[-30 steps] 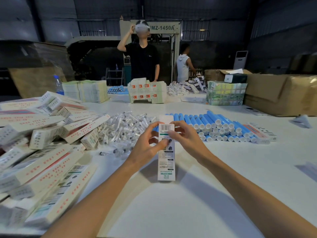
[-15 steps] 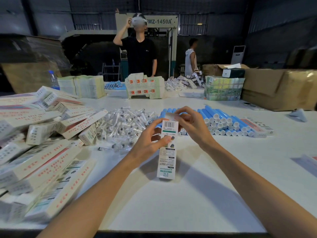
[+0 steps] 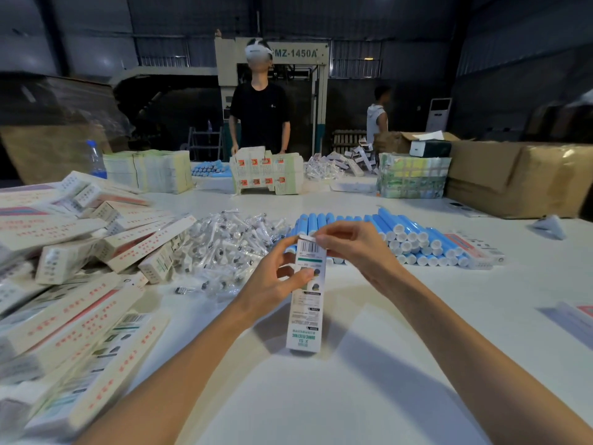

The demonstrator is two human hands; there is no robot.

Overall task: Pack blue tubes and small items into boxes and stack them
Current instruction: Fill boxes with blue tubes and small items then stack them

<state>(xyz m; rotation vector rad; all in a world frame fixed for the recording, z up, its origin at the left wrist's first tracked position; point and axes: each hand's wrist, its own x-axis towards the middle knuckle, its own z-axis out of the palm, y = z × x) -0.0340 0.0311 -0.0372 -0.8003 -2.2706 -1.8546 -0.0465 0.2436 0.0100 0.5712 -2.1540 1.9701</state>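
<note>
A long white box (image 3: 306, 303) with a barcode stands upright at the table's centre. My left hand (image 3: 272, 281) grips its upper part from the left. My right hand (image 3: 349, 248) pinches the flap at the box's top end. Behind it lies a row of blue tubes (image 3: 410, 232) with white caps. A heap of small clear-wrapped items (image 3: 231, 245) lies to the left of the tubes. Packed white boxes (image 3: 70, 284) are piled along the left side.
A person in black (image 3: 260, 117) stands across the white table (image 3: 385, 380) behind flat cartons (image 3: 266, 171). A large brown carton (image 3: 519, 178) sits at the far right, wrapped bundles (image 3: 412, 178) beside it. A water bottle (image 3: 96, 159) stands far left.
The box has sunk a little toward me in both hands. My right fingers have moved from its upper face to the top flap. The person opposite has lowered the raised arm.
</note>
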